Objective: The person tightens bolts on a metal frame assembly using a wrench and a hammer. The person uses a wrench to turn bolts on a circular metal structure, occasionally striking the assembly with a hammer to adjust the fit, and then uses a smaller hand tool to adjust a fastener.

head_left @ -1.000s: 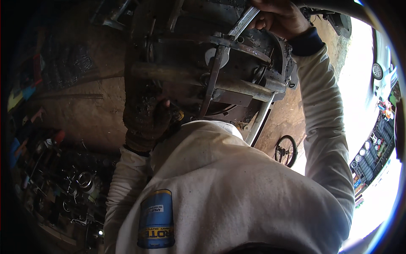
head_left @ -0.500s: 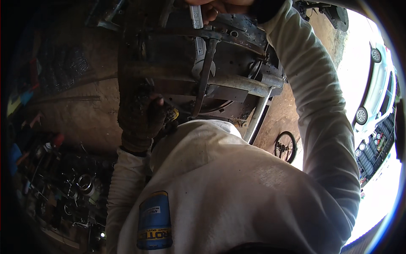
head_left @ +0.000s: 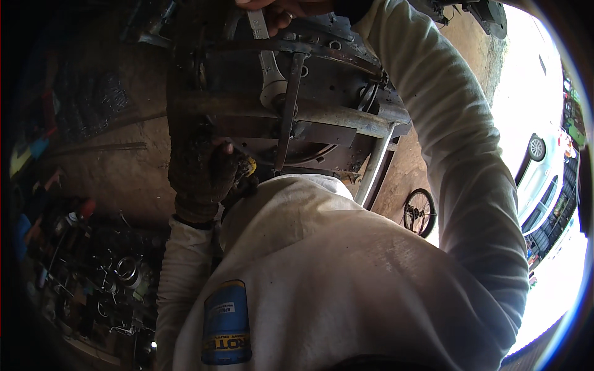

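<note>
Gripping a wrench [head_left: 267, 59], the right hand [head_left: 281, 7]; gloved left hand [head_left: 204, 176] seemingly curled against the rusty chassis [head_left: 322, 117].

The right hand [head_left: 278, 7] is cut off by the top edge, the spanner [head_left: 266, 62] handle hidden in it

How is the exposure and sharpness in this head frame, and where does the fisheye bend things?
Head view: the right side by the white car is blown out, while the left side with the parts pile sits in deep shadow. The wrench and gloved left hand are dim but readable. The right hand is cropped at the top edge. Straight edges curve near the dark rim.
</note>
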Demonstrator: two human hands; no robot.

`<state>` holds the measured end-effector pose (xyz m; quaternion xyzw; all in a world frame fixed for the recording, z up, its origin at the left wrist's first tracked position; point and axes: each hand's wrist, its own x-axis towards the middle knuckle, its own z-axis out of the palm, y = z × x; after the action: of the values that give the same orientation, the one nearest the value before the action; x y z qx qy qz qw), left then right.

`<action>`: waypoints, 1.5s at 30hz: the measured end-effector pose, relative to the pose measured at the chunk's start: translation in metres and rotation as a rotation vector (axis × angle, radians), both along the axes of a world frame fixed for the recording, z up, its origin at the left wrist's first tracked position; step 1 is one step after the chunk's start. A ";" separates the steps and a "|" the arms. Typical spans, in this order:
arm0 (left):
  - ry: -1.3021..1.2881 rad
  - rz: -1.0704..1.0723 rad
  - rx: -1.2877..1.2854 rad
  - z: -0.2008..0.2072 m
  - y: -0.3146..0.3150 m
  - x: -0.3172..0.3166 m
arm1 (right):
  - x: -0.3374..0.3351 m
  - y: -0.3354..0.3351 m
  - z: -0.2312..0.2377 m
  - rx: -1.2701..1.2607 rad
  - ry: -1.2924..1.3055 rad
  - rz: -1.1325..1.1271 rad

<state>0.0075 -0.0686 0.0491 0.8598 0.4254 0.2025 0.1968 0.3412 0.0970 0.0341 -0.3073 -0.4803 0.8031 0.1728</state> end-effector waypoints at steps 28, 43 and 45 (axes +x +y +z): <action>-0.076 0.012 0.009 -0.003 -0.002 -0.002 | -0.026 -0.007 -0.020 1.202 -0.311 0.080; -0.094 -0.011 0.048 -0.004 0.002 0.000 | 0.005 -0.059 0.025 0.108 -0.144 -0.362; -0.109 0.003 0.048 -0.002 0.001 0.000 | 0.023 -0.070 0.029 0.195 -0.322 -0.408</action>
<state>0.0076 -0.0679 0.0471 0.8514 0.4103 0.2595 0.1985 0.3647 0.0270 0.0628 -0.5034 -0.5046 0.6426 0.2812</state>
